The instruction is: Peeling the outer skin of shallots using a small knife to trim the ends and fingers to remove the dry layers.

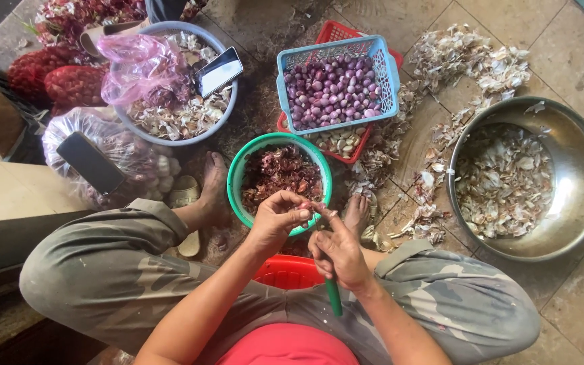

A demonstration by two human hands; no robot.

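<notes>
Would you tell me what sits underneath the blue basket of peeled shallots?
A red basket lies under the blue basket, holding pale garlic cloves at its near edge; the rest of its contents are covered.

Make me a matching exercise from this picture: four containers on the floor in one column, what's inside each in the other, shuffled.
Containers:
1. Blue basket
2. Green bowl
3. Steel bowl
4. Grey bowl

Contents:
A. Pale skins only
B. Reddish skins
C. Peeled purple shallots
D. Pale skins, pink bag, phone

Pairs: 1-C, 2-B, 3-A, 4-D
</notes>
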